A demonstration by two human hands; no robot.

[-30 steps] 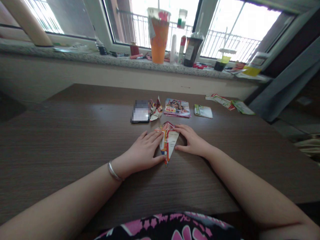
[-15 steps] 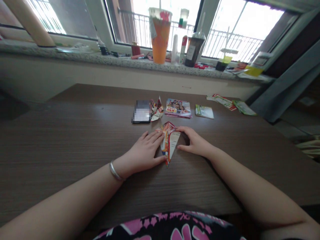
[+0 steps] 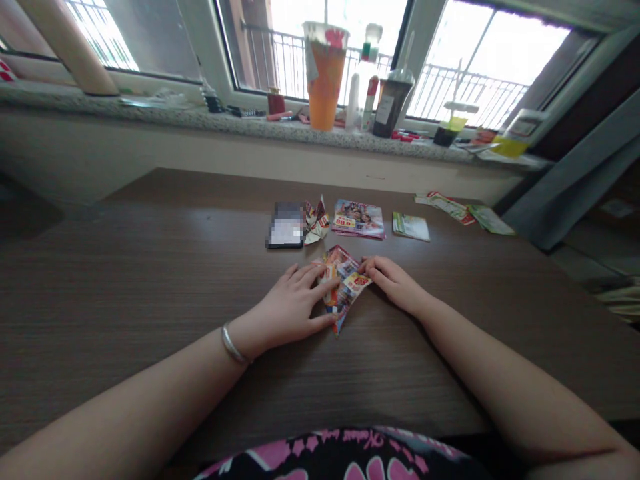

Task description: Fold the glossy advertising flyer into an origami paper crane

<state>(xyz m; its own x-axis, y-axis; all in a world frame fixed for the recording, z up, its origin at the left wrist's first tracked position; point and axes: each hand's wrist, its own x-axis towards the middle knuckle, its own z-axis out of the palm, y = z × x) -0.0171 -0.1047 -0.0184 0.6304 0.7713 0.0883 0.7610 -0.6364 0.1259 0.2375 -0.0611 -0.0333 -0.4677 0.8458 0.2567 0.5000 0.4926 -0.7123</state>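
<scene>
My left hand (image 3: pixel 290 307) lies flat on a colourful folded paper (image 3: pixel 343 288) on a wooden table (image 3: pixel 150 267), while my right hand (image 3: pixel 395 283) pinches its right flap. Beyond lie a phone (image 3: pixel 286 227) and a leaflet (image 3: pixel 359 219), with an orange cup (image 3: pixel 325 87) on the windowsill (image 3: pixel 225 123).

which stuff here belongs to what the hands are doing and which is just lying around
In use: folded paper, pressed flat by the left hand, its flap pinched by the right hand; table under it.
Lying about: phone, small paper figure, leaflet, green card, more leaflets at the far right, orange cup and dark cup on the windowsill.
</scene>
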